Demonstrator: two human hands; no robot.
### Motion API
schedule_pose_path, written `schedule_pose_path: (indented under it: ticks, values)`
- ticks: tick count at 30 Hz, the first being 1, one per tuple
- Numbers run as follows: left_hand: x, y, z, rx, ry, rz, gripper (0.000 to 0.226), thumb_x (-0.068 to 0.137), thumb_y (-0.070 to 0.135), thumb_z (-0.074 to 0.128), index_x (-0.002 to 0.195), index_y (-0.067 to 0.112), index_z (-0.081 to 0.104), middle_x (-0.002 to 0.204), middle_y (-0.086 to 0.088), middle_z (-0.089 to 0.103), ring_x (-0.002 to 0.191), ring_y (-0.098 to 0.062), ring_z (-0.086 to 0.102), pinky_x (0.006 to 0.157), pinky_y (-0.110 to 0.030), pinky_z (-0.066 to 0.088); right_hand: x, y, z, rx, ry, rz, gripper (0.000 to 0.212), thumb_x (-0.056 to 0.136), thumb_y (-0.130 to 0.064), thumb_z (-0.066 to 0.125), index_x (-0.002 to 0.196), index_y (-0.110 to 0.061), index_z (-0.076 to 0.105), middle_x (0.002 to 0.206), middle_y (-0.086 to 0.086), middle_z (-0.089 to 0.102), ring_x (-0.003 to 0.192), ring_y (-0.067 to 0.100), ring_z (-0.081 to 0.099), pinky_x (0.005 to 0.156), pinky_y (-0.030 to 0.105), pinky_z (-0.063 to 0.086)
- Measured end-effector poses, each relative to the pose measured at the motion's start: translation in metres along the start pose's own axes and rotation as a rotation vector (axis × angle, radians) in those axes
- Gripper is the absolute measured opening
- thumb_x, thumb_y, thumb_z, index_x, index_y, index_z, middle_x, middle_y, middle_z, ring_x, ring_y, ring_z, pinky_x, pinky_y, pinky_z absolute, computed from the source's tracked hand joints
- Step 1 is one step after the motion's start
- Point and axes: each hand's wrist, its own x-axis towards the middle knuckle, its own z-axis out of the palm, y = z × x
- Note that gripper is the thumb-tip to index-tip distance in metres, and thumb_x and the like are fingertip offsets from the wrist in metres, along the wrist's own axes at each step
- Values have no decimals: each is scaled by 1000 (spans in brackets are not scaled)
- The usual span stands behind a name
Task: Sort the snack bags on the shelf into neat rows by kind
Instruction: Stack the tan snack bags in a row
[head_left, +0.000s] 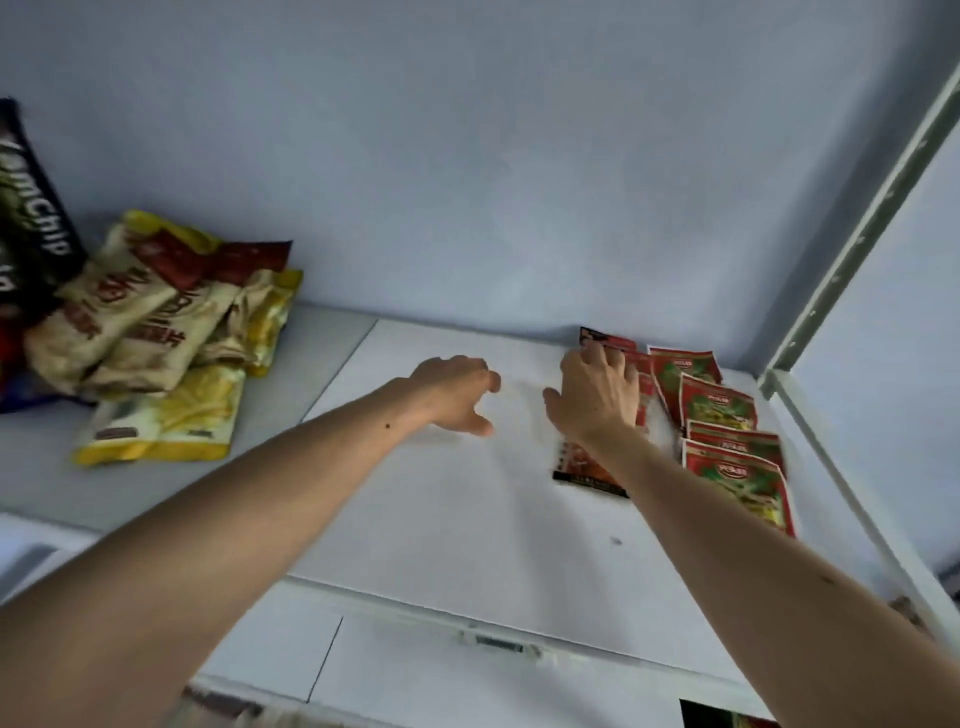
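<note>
On the white shelf (441, 519) a row of red-and-green snack packets (719, 405) runs front to back at the right. Just left of it lies a row of red-and-black packets (582, 470). My right hand (597, 395) rests palm down on that row, its fingers spread over the rear packets. My left hand (457, 392) hovers over the bare shelf beside it, fingers loosely bent and holding nothing. A loose pile of beige and yellow snack bags (156, 332) lies at the left.
A tall dark chip bag (31, 218) stands at the far left behind the pile. The pale back wall (467, 156) closes the shelf, and a white upright post (852, 228) bounds it on the right. The shelf's front lip (493, 639) is near me.
</note>
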Motion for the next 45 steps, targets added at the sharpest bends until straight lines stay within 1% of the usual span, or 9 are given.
schedule_pose_path:
  ticks: [8, 13, 15, 19, 23, 29, 33, 39, 45]
  values:
    - [-85, -152, -1, 11, 75, -225, 59, 85, 48, 63, 136, 23, 47, 139, 3, 47, 128, -19, 46, 97, -38, 44, 17, -162, 9, 55, 4, -193, 40, 88, -39, 57, 120, -15, 57, 125, 9, 51, 120, 32, 43, 99, 40, 36]
    - [-131, -249, 9, -2, 136, -304, 51, 80, 45, 67, 124, 21, 55, 131, 3, 51, 123, -20, 50, 93, -38, 48, 26, -263, 24, 107, -24, -232, 42, 89, -38, 57, 124, -15, 57, 126, 9, 50, 121, 31, 43, 99, 40, 36]
    - [-145, -284, 15, 21, 160, -332, 59, 79, 45, 69, 129, 20, 51, 136, 2, 49, 126, -21, 48, 97, -40, 47, 28, -296, 32, 141, -37, -238, 43, 89, -38, 57, 124, -14, 56, 127, 9, 51, 121, 31, 43, 99, 40, 37]
    - [-165, -344, 23, -23, 196, -430, 88, 80, 46, 70, 149, 16, 25, 153, -7, 29, 139, -27, 29, 107, -44, 39, 35, -353, 45, 200, -93, -234, 50, 90, -44, 57, 129, -13, 52, 130, 10, 51, 123, 31, 45, 100, 43, 37]
    - [-165, -381, 30, 16, 160, -430, 110, 69, 51, 77, 152, 20, 12, 156, -7, 14, 140, -33, 20, 107, -48, 37, 49, -388, 56, 342, -212, -187, 61, 88, -52, 57, 133, -13, 45, 132, 11, 52, 123, 31, 48, 97, 42, 41]
    - [-153, -409, 34, 213, 45, -309, 128, 62, 67, 74, 154, 23, -3, 161, -3, -10, 148, -32, -4, 117, -55, 4, 76, -416, 71, 657, -440, -46, 84, 74, -64, 68, 131, -10, 39, 128, 8, 54, 122, 28, 50, 89, 33, 43]
    - [-150, -417, 38, 238, 18, -293, 130, 61, 76, 68, 154, 24, -6, 160, -4, -18, 147, -29, -17, 115, -53, -9, 96, -432, 87, 839, -474, 42, 100, 43, -78, 72, 120, -17, 54, 112, -1, 68, 104, 19, 65, 90, 36, 54]
    - [-146, -431, 44, 197, 48, -262, 128, 60, 79, 64, 154, 26, -4, 159, -6, -24, 146, -30, -22, 116, -58, -6, 108, -442, 89, 1044, -482, 159, 53, 58, -44, 90, 97, -16, 70, 94, 1, 74, 85, 18, 72, 84, 37, 59]
    - [-139, -437, 37, 231, 68, -195, 130, 61, 82, 61, 154, 21, -5, 158, -8, -27, 146, -31, -22, 115, -56, -8, 106, -442, 86, 1250, -410, 184, 41, 71, -21, 86, 101, -14, 59, 102, 5, 71, 91, 19, 70, 84, 37, 58]
